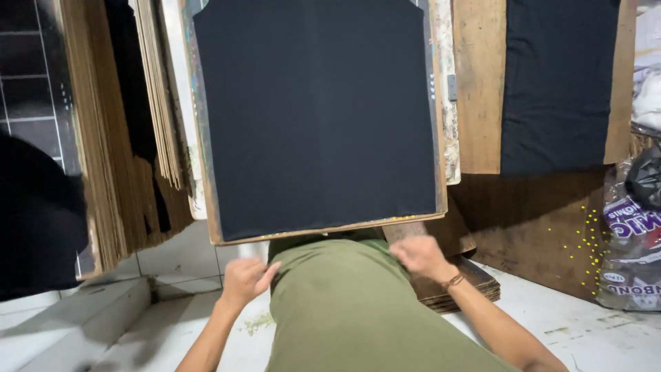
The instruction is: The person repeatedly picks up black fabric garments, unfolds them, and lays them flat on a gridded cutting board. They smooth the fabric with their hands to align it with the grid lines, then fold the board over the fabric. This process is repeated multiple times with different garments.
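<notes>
1. A large wooden board is standing in front of the person, tilted slightly, with a black fabric panel lying flat over its face and covering almost all of it; only the wooden edge is showing along the left side and the bottom.
2. An olive-green garment is hanging or stretching down from just under the board's lower edge toward the camera, filling the bottom middle of the view.
3. A stack of thin brown boards is leaning upright at the left, well apart from the hands.
4. A second black fabric piece is lying against another wooden board at the right.
5. A printed plastic sack is sitting at the far right edge on the pale floor.
6. A low pile of flat brown sheets is resting on the floor just behind the right hand.
7. The right hand, wearing a thin wrist band, is pressing on the top right edge of the olive-green garment with fingers curled; whether it is pinching the cloth, I cannot tell.
8. The left hand is closing into a loose fist at the garment's left edge, fingers bunching against the cloth and seeming to be gripping it.
</notes>
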